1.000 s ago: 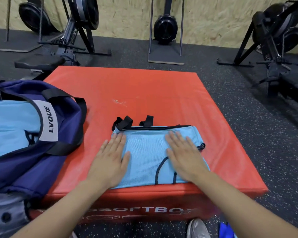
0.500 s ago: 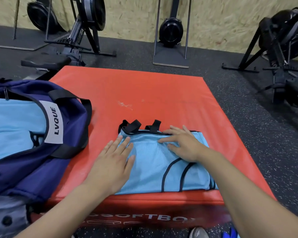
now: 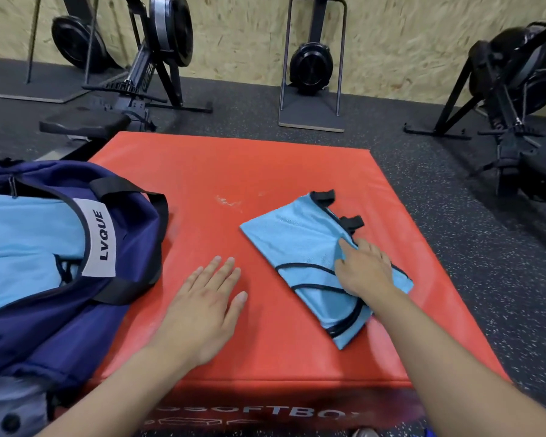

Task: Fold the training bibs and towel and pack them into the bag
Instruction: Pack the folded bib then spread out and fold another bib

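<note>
Your right hand (image 3: 364, 272) pinches the folded bib (image 3: 306, 247); your left hand (image 3: 202, 310) lies flat, empty. It's soft and light, so lift both edges.

The navy bag (image 3: 60, 310) carries a white label (image 3: 98, 238) with "LVQUE" printed in black, running sideways up the strip. Along the front face of the red soft box (image 3: 265, 417), pale letters read "OSOFTBO"; both ends of that word are hidden or blurred.
</note>
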The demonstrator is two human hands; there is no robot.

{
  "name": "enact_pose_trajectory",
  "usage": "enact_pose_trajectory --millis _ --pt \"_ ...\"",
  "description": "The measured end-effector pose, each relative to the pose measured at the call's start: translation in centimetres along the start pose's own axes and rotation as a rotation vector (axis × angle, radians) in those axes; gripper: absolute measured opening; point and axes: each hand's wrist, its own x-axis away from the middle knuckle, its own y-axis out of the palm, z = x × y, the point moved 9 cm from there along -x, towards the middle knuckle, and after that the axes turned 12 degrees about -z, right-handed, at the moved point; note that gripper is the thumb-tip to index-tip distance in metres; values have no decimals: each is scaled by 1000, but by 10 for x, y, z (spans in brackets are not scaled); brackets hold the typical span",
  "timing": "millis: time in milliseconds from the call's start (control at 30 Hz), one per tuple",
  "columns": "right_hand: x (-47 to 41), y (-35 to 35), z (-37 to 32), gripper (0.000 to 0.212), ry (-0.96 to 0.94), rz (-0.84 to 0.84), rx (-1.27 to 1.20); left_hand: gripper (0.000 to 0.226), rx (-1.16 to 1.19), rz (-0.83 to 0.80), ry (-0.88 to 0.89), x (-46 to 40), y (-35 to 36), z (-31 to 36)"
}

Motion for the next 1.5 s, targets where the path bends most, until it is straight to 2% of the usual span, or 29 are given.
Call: enact_pose_trajectory --millis 100,200,300,400,500,600,700,867,1033,1167,1233,1300,1400,1500 --pt "23 3 18 55 19 -32 39 83 -19 -17 30 5 4 7" --pt "50 11 26 52 -38 -82 71 79 -40 -24 87 13 9 18" --pt "78 25 34 53 -176 -118 64 69 -88 -44 185 26 15 34" --pt "105 26 62 54 -312 -31 -56 59 -110 -88 280 42 26 47" --pt "131 33 97 49 -424 9 -146 63 -64 -118 341 55 33 52" --pt "153 50 116 46 -565 -49 -137 61 -65 -148 379 64 36 50" --pt "165 54 130 44 -644 -10 -102 53 -120 -114 423 70 33 47" --pt "164 50 110 72 -717 47 103 52 -314 -85 504 64 33 51" --pt "155 45 80 68 -765 93 236 51 -358 -71 561 57 29 69" --pt "148 55 67 83 -751 88 255 56 -324 -117 584 55 31 75" --pt "147 57 67 84 -743 85 194 59 -280 -134 580 57 32 73" --pt "151 54 68 70 -755 88 110 61 -173 -168 557 60 29 71" --pt "166 40 68 24 -801 107 -9 61 87 -224 538 67 17 75" --pt "187 7 65 13 -826 121 -197 56 328 -219 534 78 -12 82"
